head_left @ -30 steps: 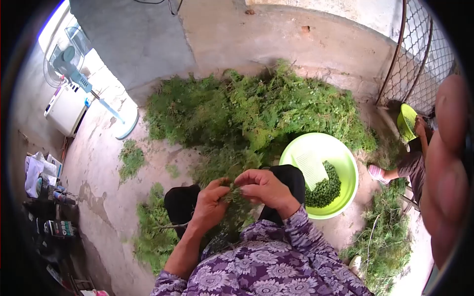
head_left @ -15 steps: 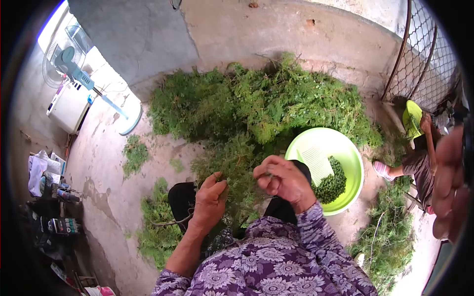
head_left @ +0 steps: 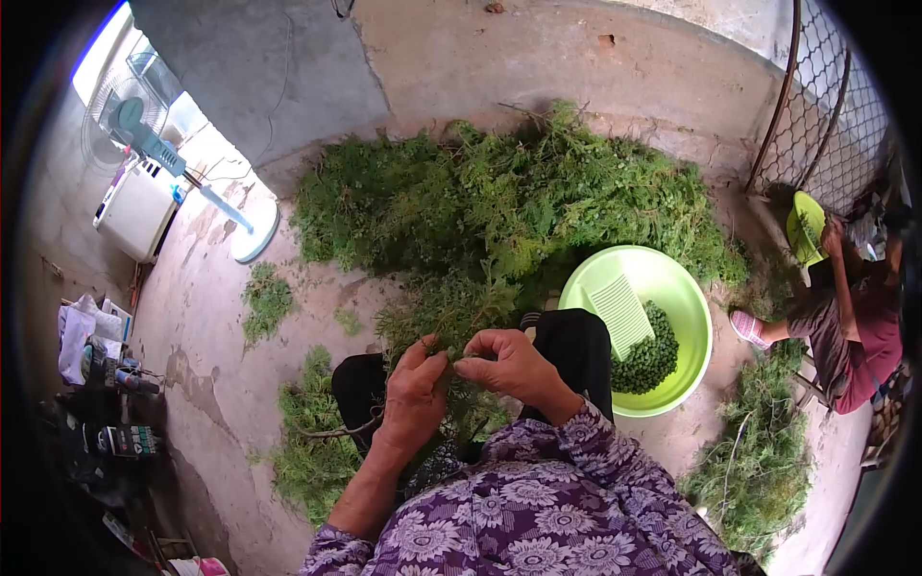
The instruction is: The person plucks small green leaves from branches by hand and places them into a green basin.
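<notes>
My left hand (head_left: 415,398) is closed around a leafy green branch (head_left: 451,312) held over my lap; its bare woody stem (head_left: 336,432) sticks out to the left below the hand. Close beside it, my right hand (head_left: 519,370) has thumb and finger pinched together among the sprigs. What lies between those fingertips is too small to make out. To the right of my knee stands a light green basin (head_left: 691,331) with a ribbed washboard panel (head_left: 619,315). Small round green berries (head_left: 648,360) are heaped inside it.
A large heap of cut branches (head_left: 499,192) lies along the wall, with smaller piles (head_left: 312,451) on the floor. At right sits another person (head_left: 845,317) with a green basin (head_left: 805,228). A standing fan (head_left: 144,134) is at the upper left.
My right hand has moved left and down, from above my knee beside the basin to the branch by my left hand. A blurred hand at the right edge has gone from view.
</notes>
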The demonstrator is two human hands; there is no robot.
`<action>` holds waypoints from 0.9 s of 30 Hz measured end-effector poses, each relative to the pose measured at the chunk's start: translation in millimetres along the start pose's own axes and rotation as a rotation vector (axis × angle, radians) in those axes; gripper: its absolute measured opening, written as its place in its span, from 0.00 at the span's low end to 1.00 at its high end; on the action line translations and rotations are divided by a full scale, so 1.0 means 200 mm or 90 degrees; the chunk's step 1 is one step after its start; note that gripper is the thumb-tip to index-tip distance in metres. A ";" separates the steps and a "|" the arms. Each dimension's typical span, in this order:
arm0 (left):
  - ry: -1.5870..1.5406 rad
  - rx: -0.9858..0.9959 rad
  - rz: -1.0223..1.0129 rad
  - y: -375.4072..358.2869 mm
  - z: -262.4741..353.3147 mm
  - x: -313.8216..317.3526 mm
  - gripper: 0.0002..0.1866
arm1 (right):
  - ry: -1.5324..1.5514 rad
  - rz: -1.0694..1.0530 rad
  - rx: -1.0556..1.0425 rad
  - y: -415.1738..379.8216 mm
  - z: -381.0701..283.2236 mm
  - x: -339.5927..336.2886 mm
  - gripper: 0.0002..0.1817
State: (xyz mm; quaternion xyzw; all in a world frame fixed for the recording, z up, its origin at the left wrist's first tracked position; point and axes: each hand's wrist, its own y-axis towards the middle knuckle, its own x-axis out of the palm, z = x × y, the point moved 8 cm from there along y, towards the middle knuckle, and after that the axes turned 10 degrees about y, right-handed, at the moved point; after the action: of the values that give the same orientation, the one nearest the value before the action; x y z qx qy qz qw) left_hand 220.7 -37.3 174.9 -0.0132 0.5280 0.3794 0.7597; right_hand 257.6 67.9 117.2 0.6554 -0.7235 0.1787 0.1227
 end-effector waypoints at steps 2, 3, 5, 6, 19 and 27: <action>0.000 0.003 0.004 0.00 0.00 0.00 0.10 | 0.034 0.004 -0.002 0.00 0.01 0.00 0.07; -0.013 -0.002 0.000 -0.01 0.00 0.01 0.10 | 0.067 0.007 -0.004 -0.01 0.01 0.00 0.06; -0.025 -0.006 -0.004 -0.01 0.00 0.02 0.10 | 0.113 0.018 -0.007 -0.02 -0.01 0.00 0.06; -0.037 -0.009 -0.002 0.00 0.02 0.01 0.10 | 0.159 0.030 -0.010 -0.03 -0.02 0.00 0.06; -0.031 -0.003 -0.011 -0.02 0.03 0.02 0.08 | 0.347 0.153 -0.144 -0.07 -0.22 -0.19 0.08; 0.006 0.048 -0.025 -0.02 0.06 0.05 0.11 | -0.037 0.022 -0.013 -0.03 -0.12 -0.03 0.10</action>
State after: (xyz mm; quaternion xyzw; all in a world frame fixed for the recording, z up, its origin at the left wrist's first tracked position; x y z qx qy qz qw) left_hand 234.2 -29.6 170.3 0.0032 0.5452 0.3443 0.7643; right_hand 263.8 83.2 136.7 0.6463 -0.7400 0.1540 0.1050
